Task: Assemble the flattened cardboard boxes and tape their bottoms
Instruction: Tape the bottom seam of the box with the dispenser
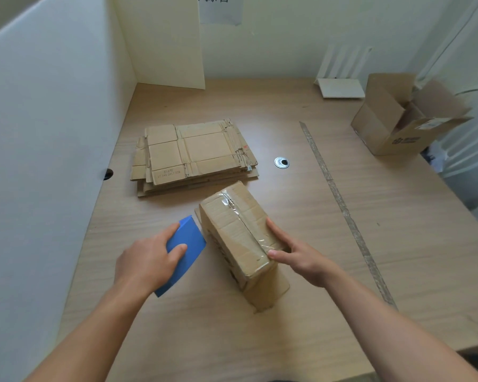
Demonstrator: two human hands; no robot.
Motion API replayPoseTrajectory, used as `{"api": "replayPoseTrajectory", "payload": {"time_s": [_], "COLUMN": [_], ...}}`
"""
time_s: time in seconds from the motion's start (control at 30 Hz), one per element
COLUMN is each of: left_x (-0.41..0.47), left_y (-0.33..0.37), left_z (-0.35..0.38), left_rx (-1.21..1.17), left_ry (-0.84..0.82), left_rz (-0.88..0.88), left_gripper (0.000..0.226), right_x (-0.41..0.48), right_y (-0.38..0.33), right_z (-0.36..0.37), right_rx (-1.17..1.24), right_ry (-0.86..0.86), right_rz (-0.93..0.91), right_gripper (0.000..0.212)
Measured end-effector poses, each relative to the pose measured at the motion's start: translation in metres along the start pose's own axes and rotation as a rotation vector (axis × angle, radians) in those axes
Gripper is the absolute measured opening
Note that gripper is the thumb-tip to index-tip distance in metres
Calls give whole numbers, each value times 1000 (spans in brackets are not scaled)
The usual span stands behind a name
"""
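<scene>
Left hand point(146, 260), left of the taped box point(238, 232): fingers curled round a blue flat tool point(189, 244), whose far edge lies just beside the box's left side. Right hand point(301, 257) grips the box's near end, thumb on the top edge, fingers along the right edge. The box sits on the surface point(260, 340), taped seam up. Beyond the box: stack of flattened boxes point(193, 153). Far right of the box: open carton point(398, 117).
</scene>
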State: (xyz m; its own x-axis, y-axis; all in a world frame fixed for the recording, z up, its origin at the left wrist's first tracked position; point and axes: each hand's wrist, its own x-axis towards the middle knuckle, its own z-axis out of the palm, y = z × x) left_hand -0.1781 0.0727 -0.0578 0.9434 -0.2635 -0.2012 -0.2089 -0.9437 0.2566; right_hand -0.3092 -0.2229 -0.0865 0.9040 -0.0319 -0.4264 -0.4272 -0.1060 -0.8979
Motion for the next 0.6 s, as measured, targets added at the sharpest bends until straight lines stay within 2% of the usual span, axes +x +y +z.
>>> {"api": "replayPoseTrajectory", "payload": {"time_s": [0.1,0.17,0.23,0.3,0.43,0.6], "left_x": [6,9,9,8,6,-4], "left_y": [-7,-9,-7,-3,10,12], "left_z": [-7,-10,-11,-10,-10,-15], "left_rx": [-19,-43,-64,-77,-123,-221], "left_ry": [36,57,77,87,71,65], "left_rz": [-47,-66,-73,-69,-88,-160], "left_gripper": [54,54,54,55,56,55], "right_x": [-8,-9,-1,11,31,38], "right_y": [-8,-21,-33,-46,-50,-38], "right_z": [-32,-49,-57,-46,18,42], "right_rx": [-49,-181,-498,-819,-1095,-1246], "right_ry": [-66,-42,104,239,255,220], "right_rz": [54,127,153,88,-91,-83], "right_gripper": [74,70,62,56,79,85]}}
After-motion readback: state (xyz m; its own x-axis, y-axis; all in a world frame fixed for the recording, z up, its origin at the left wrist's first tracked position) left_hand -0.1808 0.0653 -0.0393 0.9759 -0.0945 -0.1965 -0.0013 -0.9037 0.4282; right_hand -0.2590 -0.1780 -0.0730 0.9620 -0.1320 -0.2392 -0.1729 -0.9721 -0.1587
